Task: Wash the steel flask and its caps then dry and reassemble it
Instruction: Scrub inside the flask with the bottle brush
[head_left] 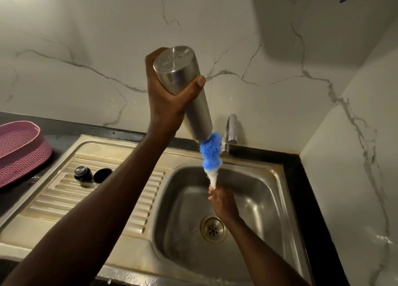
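Note:
The steel flask [189,91] is held upside down above the sink basin [254,199], base up and mouth pointing down to the right. My left hand [170,96] grips its upper body. A bottle brush [211,156] with blue and white bristles sticks out of the flask's mouth. My right hand [223,202] is closed on the brush's lower end below the flask. Two black caps lie on the ribbed drainboard: an inner stopper [83,174] and a round cup cap [102,175] beside it.
A steel tap [230,132] stands behind the basin against the marble wall. A pink woven basket [20,154] rests on the dark counter at the left. The drain [213,228] sits in the basin floor. A marble side wall closes the right.

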